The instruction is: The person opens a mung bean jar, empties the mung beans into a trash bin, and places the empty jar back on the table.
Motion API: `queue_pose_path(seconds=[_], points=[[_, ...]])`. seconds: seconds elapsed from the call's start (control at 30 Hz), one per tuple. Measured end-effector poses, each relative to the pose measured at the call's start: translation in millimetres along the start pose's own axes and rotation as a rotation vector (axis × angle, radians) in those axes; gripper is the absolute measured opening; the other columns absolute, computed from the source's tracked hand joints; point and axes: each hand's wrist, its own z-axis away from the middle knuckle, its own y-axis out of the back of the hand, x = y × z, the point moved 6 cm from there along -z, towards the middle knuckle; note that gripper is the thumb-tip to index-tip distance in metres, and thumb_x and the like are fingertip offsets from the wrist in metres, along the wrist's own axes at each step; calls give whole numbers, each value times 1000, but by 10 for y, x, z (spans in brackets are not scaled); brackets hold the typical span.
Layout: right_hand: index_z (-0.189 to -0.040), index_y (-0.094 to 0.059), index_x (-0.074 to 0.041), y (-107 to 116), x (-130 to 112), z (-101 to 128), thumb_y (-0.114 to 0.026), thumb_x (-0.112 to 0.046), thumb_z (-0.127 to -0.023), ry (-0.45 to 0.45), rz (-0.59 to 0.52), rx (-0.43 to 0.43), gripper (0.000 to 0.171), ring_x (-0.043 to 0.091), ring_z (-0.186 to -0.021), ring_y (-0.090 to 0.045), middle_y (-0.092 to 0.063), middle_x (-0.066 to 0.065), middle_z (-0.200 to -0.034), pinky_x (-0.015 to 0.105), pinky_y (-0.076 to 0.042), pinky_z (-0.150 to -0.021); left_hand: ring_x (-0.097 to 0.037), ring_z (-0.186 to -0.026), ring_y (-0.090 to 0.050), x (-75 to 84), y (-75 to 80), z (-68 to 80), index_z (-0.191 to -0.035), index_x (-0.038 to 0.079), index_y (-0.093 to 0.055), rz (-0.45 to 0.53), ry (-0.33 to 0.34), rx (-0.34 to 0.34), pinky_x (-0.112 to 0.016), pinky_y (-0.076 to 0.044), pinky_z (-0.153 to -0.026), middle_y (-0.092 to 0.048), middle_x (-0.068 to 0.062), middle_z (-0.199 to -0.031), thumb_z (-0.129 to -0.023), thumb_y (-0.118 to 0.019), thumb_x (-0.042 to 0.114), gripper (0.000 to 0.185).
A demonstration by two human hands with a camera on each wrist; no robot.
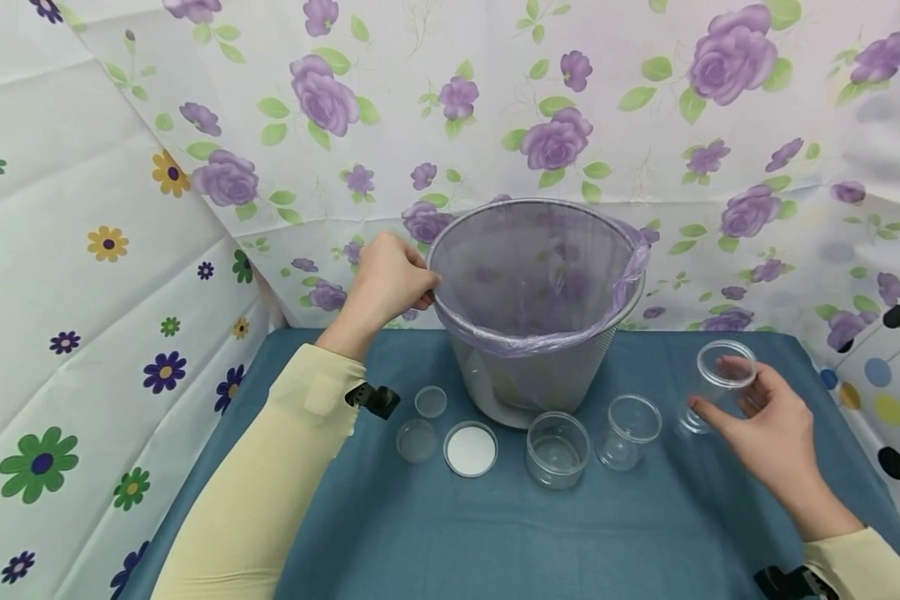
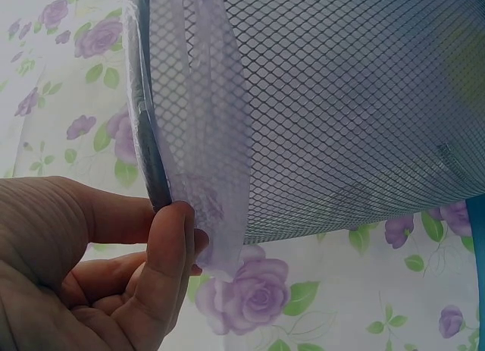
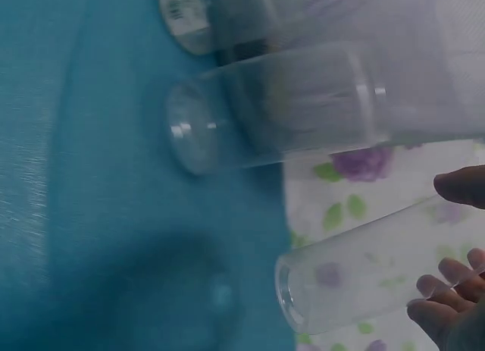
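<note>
My left hand (image 1: 390,279) pinches the rim of a wire-mesh wastebasket (image 1: 465,358) between thumb and fingers. A thin purple bag (image 1: 525,343) lines the basket and folds over that rim; in the left wrist view its loose edge (image 2: 220,237) hangs by my fingertips. At the right, my right hand (image 1: 776,425) grips a tall clear plastic jar (image 1: 723,387) with thumb and fingers on opposite sides. Tilted, the jar (image 3: 356,275) seems raised off the cloth in the right wrist view. Its mouth shows no lid.
In front of the basket stand a wide clear jar (image 1: 557,450) and a taller clear jar (image 1: 630,429). Two clear lids (image 1: 431,402) and a white-faced lid (image 1: 471,449) lie left of them. Blue cloth (image 1: 540,542) covers the table; flowered sheets (image 1: 390,125) hang behind.
</note>
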Motion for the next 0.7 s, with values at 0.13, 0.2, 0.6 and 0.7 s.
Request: queue_pose_path(seconds=[0.13,0.2,0.6,0.7], points=[[-129,-52,-19,-112,132,18,-79,-37,-73,-33,2,-38,65,-26,-101,-43,-60,11,-124,-5,-36,-81,-15,-53,-68,2,1,2,-66,7,-72,-5,3,3,-29,-55,-53,-69,-5,-62,-82,-69,16,18],[-130,-50,-19,-154,175,11,-78,-39,-73,-44,2,-51,67,-26,-100,-42,-59,11,-126,-5,-36,-81,-14,-53,-67,4,0,5,-66,8,-73,-13,0,6,-29,-55,-53,-69,-5,-62,-82,-69,17,18],[-130,-50,-17,-378,196,-88,-78,-35,-74,13,-54,-75,65,-23,-103,-44,-57,7,-124,-2,-38,-85,-16,-55,-68,3,2,17,-66,7,-72,1,5,2,-29,-55,-53,-69,-6,-62,-82,-69,17,19],[-130,-50,-17,-418,220,-101,-78,-36,-75,11,-51,-80,65,-22,-104,-44,-57,8,-125,-2,-38,-85,-17,-56,-68,4,3,18,-65,8,-72,4,6,2,-30,-55,-54,-69,-5,-62,-82,-69,17,20]])
